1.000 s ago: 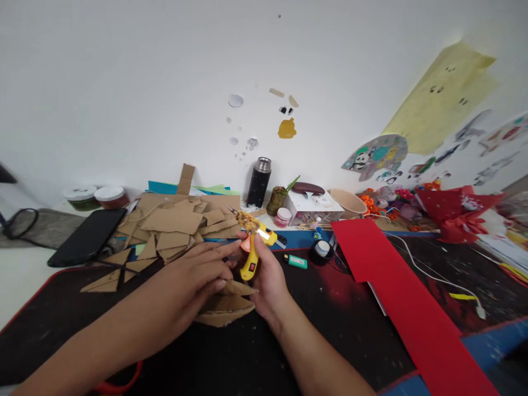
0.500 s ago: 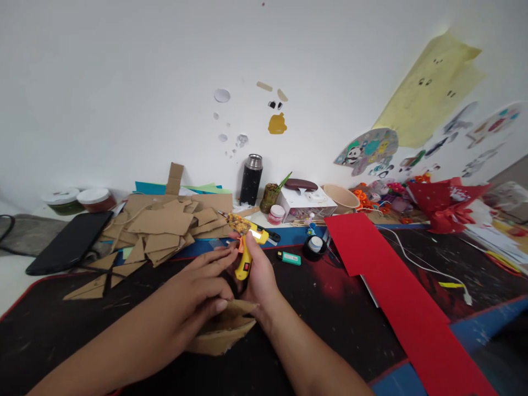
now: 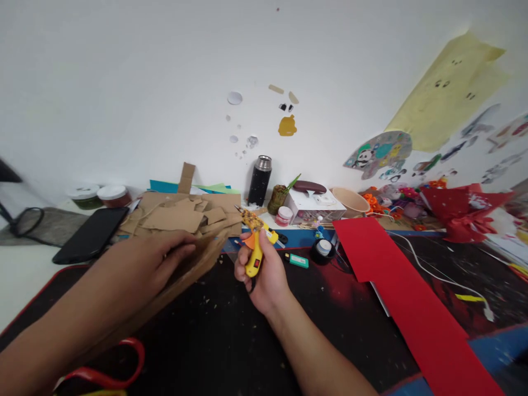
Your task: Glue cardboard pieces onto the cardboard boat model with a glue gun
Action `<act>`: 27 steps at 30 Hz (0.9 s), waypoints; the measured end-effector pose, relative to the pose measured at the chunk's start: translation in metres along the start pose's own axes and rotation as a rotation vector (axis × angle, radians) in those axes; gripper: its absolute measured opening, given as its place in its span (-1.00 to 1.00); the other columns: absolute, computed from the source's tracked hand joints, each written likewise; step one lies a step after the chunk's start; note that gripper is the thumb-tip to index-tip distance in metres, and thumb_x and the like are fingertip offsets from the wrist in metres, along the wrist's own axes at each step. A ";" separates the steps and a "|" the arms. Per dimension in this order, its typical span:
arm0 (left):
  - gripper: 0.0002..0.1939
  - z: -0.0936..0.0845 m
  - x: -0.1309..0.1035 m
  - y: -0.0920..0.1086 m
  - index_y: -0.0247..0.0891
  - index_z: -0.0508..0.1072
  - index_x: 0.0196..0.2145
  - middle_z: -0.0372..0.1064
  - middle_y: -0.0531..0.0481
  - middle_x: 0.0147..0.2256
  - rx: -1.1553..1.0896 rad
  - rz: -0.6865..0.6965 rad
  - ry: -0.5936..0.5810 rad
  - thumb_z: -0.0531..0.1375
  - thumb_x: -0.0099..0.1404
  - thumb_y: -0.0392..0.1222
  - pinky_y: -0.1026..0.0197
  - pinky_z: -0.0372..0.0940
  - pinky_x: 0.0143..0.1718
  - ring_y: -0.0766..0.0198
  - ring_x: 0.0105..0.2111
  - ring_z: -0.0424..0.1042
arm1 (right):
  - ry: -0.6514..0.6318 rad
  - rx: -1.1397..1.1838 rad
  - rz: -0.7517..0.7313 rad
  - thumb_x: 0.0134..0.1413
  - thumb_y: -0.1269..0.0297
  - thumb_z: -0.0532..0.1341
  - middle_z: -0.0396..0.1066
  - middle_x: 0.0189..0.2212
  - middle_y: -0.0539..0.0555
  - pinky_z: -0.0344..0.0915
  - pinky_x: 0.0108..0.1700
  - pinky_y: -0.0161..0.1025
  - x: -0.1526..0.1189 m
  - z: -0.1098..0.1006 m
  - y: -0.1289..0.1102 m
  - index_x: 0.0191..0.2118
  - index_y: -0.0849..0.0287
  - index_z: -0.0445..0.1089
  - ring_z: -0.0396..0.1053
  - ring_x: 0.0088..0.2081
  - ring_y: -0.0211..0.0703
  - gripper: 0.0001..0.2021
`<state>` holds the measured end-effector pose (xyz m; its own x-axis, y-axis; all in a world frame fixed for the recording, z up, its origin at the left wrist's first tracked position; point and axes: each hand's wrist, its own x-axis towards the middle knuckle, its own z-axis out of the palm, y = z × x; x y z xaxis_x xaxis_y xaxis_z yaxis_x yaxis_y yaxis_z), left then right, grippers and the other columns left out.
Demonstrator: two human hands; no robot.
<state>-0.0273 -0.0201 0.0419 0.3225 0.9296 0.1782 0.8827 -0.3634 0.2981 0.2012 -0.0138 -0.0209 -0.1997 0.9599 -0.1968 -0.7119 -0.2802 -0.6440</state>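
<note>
A yellow hot glue gun (image 3: 254, 258) is in my right hand (image 3: 266, 272), its fingers wrapped round the handle and its nozzle pointing up and left. My left hand (image 3: 160, 261) is closed on a folded brown cardboard piece (image 3: 200, 261), which stretches from beside the glue gun down toward the lower left. Part of the cardboard is hidden by my left hand and forearm. The two hands are apart above the black mat (image 3: 231, 330).
Cardboard scraps (image 3: 177, 215) lie at the back left beside a black phone (image 3: 88, 234). Red-handled scissors (image 3: 136, 363) rest at the lower left. A green lighter (image 3: 297, 260), a black flask (image 3: 259, 181) and a long red sheet (image 3: 412, 291) are farther right.
My left hand has moved left, away from the glue gun, with the cardboard, which now shows as a long piece. The red scissor handles have come into view. The camera view has shifted a little left.
</note>
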 end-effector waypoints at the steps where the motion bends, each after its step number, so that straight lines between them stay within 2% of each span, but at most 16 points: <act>1: -0.52 -0.003 0.002 -0.004 -0.04 0.65 -0.11 0.71 -0.11 -0.23 0.094 -0.063 0.009 -0.06 0.54 0.07 0.00 0.42 -0.32 -0.08 -0.29 0.66 | -0.004 -0.014 -0.020 0.21 -0.28 0.37 0.35 -0.65 -0.12 0.08 -0.69 -0.42 -0.001 0.000 -0.001 -0.19 0.17 0.49 0.24 -0.70 -0.32 -0.48; 3: -0.50 -0.008 0.004 -0.009 -0.08 0.64 -0.09 0.70 -0.14 -0.27 0.226 -0.154 0.018 -0.09 0.57 0.07 0.01 0.35 -0.35 -0.08 -0.32 0.65 | -0.024 -0.060 -0.039 0.14 -0.29 0.40 0.32 -0.67 -0.15 -0.08 -0.73 -0.41 -0.003 0.001 -0.001 -0.18 0.16 0.49 0.17 -0.74 -0.33 -0.47; 6: -0.49 -0.013 0.006 -0.008 -0.10 0.64 -0.14 0.70 -0.14 -0.25 0.298 -0.157 0.009 -0.12 0.57 -0.03 0.04 0.28 -0.39 -0.03 -0.34 0.63 | -0.079 -0.152 -0.084 0.13 -0.30 0.41 0.28 -0.70 -0.16 -0.14 -0.73 -0.40 -0.009 0.005 0.000 -0.18 0.18 0.51 0.09 -0.77 -0.36 -0.44; 9: -0.54 -0.012 0.008 -0.008 -0.12 0.64 -0.15 0.70 -0.16 -0.23 0.284 -0.155 -0.011 -0.07 0.56 -0.04 0.06 0.28 -0.39 -0.01 -0.35 0.61 | -0.117 -0.251 -0.121 0.18 -0.33 0.37 0.27 -0.72 -0.16 -0.10 -0.72 -0.40 -0.014 0.008 0.003 -0.17 0.20 0.51 0.07 -0.78 -0.36 -0.42; 14: -0.56 -0.010 0.011 -0.010 -0.04 0.65 -0.10 0.71 -0.14 -0.12 0.175 -0.155 -0.056 -0.04 0.54 -0.01 0.00 0.39 -0.26 -0.08 -0.24 0.64 | -0.145 -0.490 -0.146 0.19 -0.38 0.34 0.24 -0.75 -0.16 0.06 -0.65 -0.38 -0.020 0.009 0.012 -0.19 0.24 0.50 0.15 -0.76 -0.33 -0.37; 19: -0.58 -0.015 0.010 -0.006 -0.13 0.63 -0.10 0.71 -0.16 -0.15 0.278 -0.066 -0.088 -0.04 0.53 -0.10 0.05 0.35 -0.32 -0.05 -0.25 0.64 | -0.100 -0.716 -0.216 0.22 -0.43 0.26 0.19 -0.78 -0.16 0.06 -0.62 -0.37 -0.024 0.007 0.017 -0.26 0.24 0.51 0.13 -0.76 -0.35 -0.33; 22: -0.65 -0.018 0.009 -0.004 -0.17 0.61 -0.07 0.70 -0.14 -0.19 0.364 -0.004 -0.068 0.01 0.54 -0.13 0.13 0.29 -0.36 0.05 -0.26 0.61 | -0.069 -0.772 -0.250 0.22 -0.46 0.24 0.17 -0.79 -0.15 0.04 -0.64 -0.36 -0.024 0.005 0.017 -0.30 0.23 0.51 0.12 -0.76 -0.32 -0.31; 27: -0.72 -0.018 0.009 -0.009 -0.16 0.60 -0.06 0.67 -0.15 -0.16 0.426 0.036 -0.064 0.07 0.52 -0.22 0.13 0.30 -0.29 0.06 -0.20 0.59 | -0.012 -0.828 -0.298 0.26 -0.44 0.21 0.15 -0.80 -0.13 0.00 -0.65 -0.32 -0.022 0.000 0.015 -0.36 0.18 0.48 0.10 -0.76 -0.30 -0.34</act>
<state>-0.0382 -0.0097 0.0574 0.3649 0.9234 0.1190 0.9282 -0.3508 -0.1236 0.1950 -0.0387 -0.0262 -0.0937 0.9931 0.0700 -0.0196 0.0685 -0.9975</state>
